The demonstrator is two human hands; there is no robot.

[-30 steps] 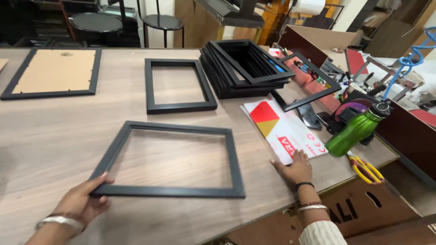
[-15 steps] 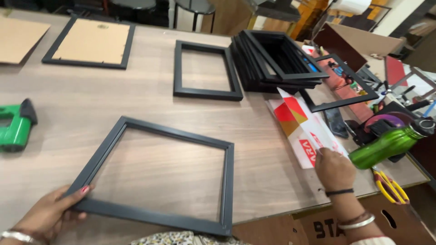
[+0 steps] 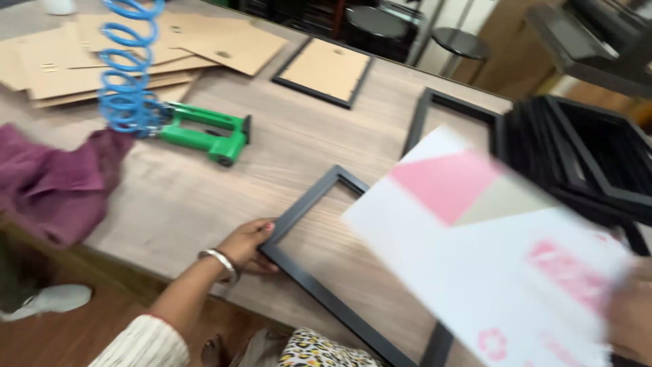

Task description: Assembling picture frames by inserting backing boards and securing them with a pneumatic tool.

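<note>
Two hands are at work over the wooden tabletop (image 3: pixel 170 197). The left hand (image 3: pixel 250 243), with a metal bangle (image 3: pixel 219 262) on its wrist, has its fingers (image 3: pixel 266 231) closed over the near left corner of a black picture frame (image 3: pixel 309 204) that lies flat on the tabletop. The right hand (image 3: pixel 628 312) is blurred at the right edge, gripping a large white sheet (image 3: pixel 502 265) printed with pink and beige shapes, held above the frame to the right of the left fingers. Beyond the left fingers, well apart, lie a green stapler tool (image 3: pixel 204 132) with a blue coiled hose (image 3: pixel 125 75), brown backing boards (image 3: pixel 136 47) and a purple cloth (image 3: pixel 54 183). A stack of black frames (image 3: pixel 584 156) sits above the right fingers.
</note>
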